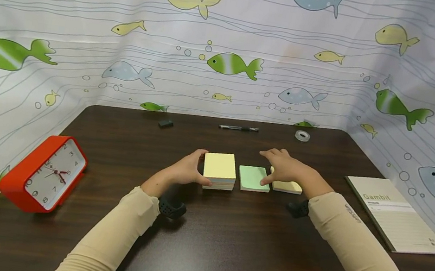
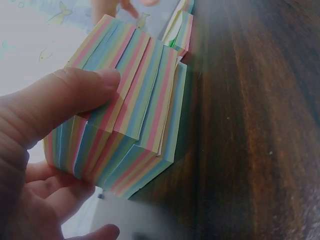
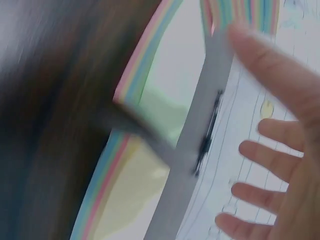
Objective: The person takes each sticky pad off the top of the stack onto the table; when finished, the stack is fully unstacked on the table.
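Work area: the bench (image 1: 201,245). The stack of note pads (image 1: 220,166) stands near the middle of the bench, somewhat toward its far edge. The left hand (image 1: 184,169) grips the stack by its left end: the thumb (image 2: 75,90) lies on the striped side, and the other fingers curl round the opposite face. The right hand (image 1: 294,171) has its fingers spread and holds nothing; it is over the green pad (image 1: 251,178) and the yellow pad (image 1: 287,186), which lie in a row toward the bench's right edge.

Work state, judged from the layout: stacking appears well advanced. Several pads are stacked, with the lower ones slightly out of line; the two pads in the row are off the stack.

Visibility limits: 
- The right hand covers part of the yellow pad in the head view. 
- The right wrist view is blurred, and a dark strip (image 3: 145,135) crosses the junction of the two pads; they may or may not touch. 
- Contact between the right thumb and the green pad cannot be confirmed. 
- The number of stacked pads cannot be read reliably. 
- The frame cuts off the bench's near edge.
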{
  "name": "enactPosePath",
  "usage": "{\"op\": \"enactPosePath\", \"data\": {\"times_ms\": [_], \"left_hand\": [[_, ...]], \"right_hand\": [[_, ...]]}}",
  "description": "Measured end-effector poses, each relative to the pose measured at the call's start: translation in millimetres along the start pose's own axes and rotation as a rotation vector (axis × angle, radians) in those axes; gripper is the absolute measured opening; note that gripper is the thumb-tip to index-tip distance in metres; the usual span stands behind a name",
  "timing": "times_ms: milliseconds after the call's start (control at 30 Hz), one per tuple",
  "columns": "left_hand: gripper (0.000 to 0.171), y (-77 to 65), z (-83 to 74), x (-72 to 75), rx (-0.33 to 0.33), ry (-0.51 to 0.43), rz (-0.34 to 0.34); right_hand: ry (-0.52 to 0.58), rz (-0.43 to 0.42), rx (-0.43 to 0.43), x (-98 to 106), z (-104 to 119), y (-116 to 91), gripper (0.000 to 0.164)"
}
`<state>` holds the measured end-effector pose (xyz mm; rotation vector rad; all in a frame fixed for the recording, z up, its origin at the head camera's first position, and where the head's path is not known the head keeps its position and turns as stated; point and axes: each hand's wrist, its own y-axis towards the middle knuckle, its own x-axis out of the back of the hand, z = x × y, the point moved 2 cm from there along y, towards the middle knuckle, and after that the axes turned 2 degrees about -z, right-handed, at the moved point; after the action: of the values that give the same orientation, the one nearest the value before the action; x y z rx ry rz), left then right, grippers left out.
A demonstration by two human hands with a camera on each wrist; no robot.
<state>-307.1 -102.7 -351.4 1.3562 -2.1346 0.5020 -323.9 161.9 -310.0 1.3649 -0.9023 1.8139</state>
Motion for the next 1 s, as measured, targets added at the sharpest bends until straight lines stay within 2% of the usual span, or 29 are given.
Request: {"op": "enactPosePath", "data": {"times_ms": [200, 367, 567, 700, 767, 933, 1000], "left_hand": [[0.096, 0.2, 2.4, 0.2, 0.016, -0.026, 0.004], [0.095, 1.0, 1.8, -0.5, -0.009, -0.043, -0.003], [0.092, 2.9, 2.1, -2.2, -0.031, -0.052, -0.004], [0.09, 3.1, 2.9, -2.6, -0.039, -0.051, -0.004], [0.088, -2.8, -6.0, -0.2, -0.042, -0.063, 0.004], [0.088, -2.6, -6.3, 0.8, -0.045, -0.074, 0.004], [0.089, 3.0, 2.6, -1.2, -0.05, -0.061, -0.009]], "right_hand": [[0.092, -0.017, 0.151, -3, 33, 10, 0.093], [0.09, -0.023, 0.197, -5, 57, 20, 0.097], [0.024, -0.02, 0.182, -12, 71, 36, 0.099], [-0.001, 0.016, 0.147, -15, 72, 44, 0.099], [-0.012, 0.03, 0.133, -15, 72, 45, 0.098], [-0.028, 0.038, 0.107, -13, 71, 45, 0.094], [-0.026, 0.04, 0.101, -12, 70, 44, 0.093]]}}
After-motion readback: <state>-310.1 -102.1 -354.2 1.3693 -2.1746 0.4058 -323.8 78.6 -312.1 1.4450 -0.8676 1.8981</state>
